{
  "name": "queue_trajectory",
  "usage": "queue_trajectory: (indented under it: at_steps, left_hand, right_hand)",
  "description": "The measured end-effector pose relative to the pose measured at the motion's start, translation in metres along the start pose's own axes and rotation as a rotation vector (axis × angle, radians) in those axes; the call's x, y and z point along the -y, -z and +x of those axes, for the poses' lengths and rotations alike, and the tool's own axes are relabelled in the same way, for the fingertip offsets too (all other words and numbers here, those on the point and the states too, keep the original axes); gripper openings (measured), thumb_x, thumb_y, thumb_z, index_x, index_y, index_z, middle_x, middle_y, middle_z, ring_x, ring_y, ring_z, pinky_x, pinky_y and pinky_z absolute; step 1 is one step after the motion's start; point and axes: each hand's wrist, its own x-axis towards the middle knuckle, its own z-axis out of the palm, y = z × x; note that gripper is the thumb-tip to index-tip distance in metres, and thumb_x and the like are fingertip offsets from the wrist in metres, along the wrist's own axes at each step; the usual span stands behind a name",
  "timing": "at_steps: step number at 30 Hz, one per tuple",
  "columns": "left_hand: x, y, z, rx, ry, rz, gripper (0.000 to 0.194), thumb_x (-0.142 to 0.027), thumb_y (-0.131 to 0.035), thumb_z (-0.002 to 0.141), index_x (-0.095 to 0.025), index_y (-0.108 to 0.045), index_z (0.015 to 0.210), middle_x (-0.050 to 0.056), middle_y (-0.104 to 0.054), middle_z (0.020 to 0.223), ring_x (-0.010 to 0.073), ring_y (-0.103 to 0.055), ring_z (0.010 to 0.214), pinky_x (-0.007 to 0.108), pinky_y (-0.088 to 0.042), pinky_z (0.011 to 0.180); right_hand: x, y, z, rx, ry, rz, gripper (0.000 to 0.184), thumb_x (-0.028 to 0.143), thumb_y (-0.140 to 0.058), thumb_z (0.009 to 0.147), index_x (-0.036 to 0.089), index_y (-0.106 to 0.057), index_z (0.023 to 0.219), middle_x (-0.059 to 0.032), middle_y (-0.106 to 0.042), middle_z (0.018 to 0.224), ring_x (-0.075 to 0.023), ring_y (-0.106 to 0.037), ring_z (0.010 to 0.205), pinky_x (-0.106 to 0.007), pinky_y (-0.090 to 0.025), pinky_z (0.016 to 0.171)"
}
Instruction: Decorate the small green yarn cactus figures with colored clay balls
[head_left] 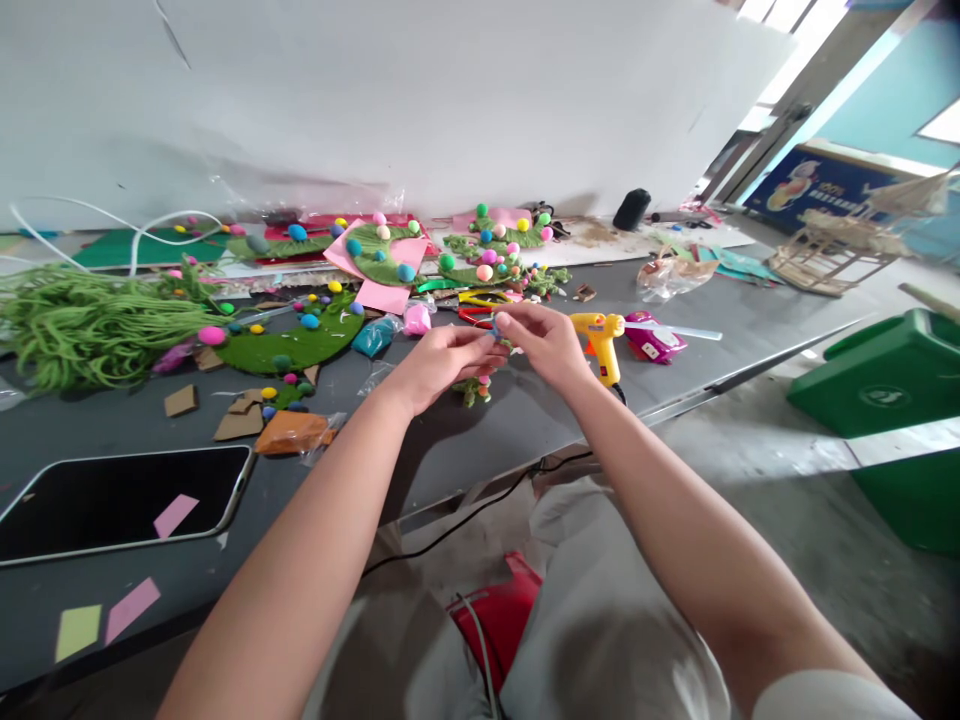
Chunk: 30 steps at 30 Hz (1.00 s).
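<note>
Both of my hands meet over the near part of the grey table. My right hand [544, 340] pinches a small bluish piece [496, 327] between thumb and fingertips. Close against it, my left hand [450, 362] has its fingers curled together; what they grip is mostly hidden. Just below the left fingers shows a small green craft piece with coloured pom-poms [475, 391]; whether it is held or lies on the table I cannot tell. To the right of my right hand stands a yellow hot glue gun [602, 340]. Red-handled pliers [474, 316] lie right behind the fingers.
Green felt leaves with pom-poms [289, 343] lie along the table. At the left are a heap of green yarn [90, 325] and a large phone [112, 505]. An orange packet [292, 433] lies nearby. A black cord [465, 530] hangs below the edge; green bins [885, 375] stand right.
</note>
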Motion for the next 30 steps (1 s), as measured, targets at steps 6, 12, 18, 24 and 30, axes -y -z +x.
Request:
queue_trajectory:
  at_steps: [6,12,18,24,30]
  left_hand:
    - [0.004,0.002,0.001,0.01,-0.05,0.104,0.042,-0.043,-0.094,0.07,-0.014,-0.08,0.097,0.008,-0.079,0.088,0.0194,-0.074,0.081,0.033,-0.061,0.078]
    - [0.002,0.002,0.002,-0.065,-0.058,0.11,0.045,-0.052,-0.091,0.071,-0.013,-0.078,0.087,0.009,-0.077,0.083,0.02,-0.074,0.075,0.037,-0.064,0.074]
    - [0.0,0.003,0.001,-0.069,-0.06,0.06,0.042,-0.039,-0.093,0.073,-0.014,-0.078,0.102,0.01,-0.079,0.103,0.0201,-0.075,0.097,0.034,-0.06,0.092]
    - [-0.001,0.001,0.0,-0.004,-0.055,0.059,0.04,-0.047,-0.086,0.08,-0.015,-0.08,0.102,0.008,-0.08,0.097,0.0183,-0.075,0.092,0.034,-0.059,0.094]
    - [0.002,0.003,0.002,-0.035,-0.05,0.18,0.045,-0.055,-0.089,0.072,-0.014,-0.079,0.088,0.008,-0.078,0.082,0.0204,-0.074,0.074,0.035,-0.063,0.073]
  right_hand:
    - [0.003,-0.013,-0.006,0.051,0.035,-0.085,0.031,0.048,-0.073,0.086,0.017,-0.08,0.087,-0.0034,-0.076,0.079,-0.0156,-0.064,0.071,-0.029,-0.051,0.066]
    - [-0.001,-0.007,0.001,-0.063,0.035,-0.097,0.034,0.05,-0.073,0.085,0.017,-0.074,0.078,-0.0003,-0.066,0.067,-0.0126,-0.054,0.064,-0.028,-0.043,0.061]
    - [-0.005,0.004,0.003,-0.077,-0.024,-0.024,0.037,0.054,-0.076,0.084,0.018,-0.08,0.094,-0.003,-0.074,0.077,-0.0145,-0.062,0.07,-0.029,-0.05,0.067]
    - [-0.005,-0.002,-0.004,0.114,0.037,-0.061,0.033,0.043,-0.075,0.085,0.02,-0.081,0.108,-0.007,-0.081,0.104,-0.0204,-0.072,0.093,-0.033,-0.057,0.081]
    - [-0.003,-0.007,-0.005,0.061,0.035,-0.088,0.022,0.038,-0.075,0.083,0.017,-0.08,0.085,-0.0034,-0.077,0.08,-0.0161,-0.066,0.074,-0.029,-0.052,0.069]
